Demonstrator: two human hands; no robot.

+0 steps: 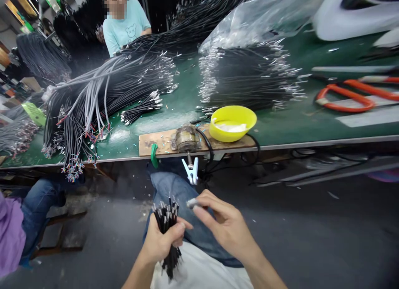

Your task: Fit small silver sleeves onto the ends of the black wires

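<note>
My left hand [165, 238] is closed around a bundle of short black cables [171, 255] over my lap. Their stripped, silvery ends point up. Just right of the bundle, my right hand [222, 222] has its thumb and forefinger brought together. A small grey piece [191, 203] shows at those fingertips; whether it is held or wrapped on the finger I cannot tell. Beyond the hands, a small motor [186, 138] is fixed to a wooden board [156, 142] at the table edge. A light-blue clothes peg [191, 171] sits on its shaft.
On the green table [183, 102] lie a stack of black cables [249, 77], a smaller cable bundle [141, 107] and long grey cables [96, 85]. A yellow bowl [229, 129] holds something white. Orange-handled scissors [346, 102] lie right. One person [126, 29] is opposite, another [12, 230] at left.
</note>
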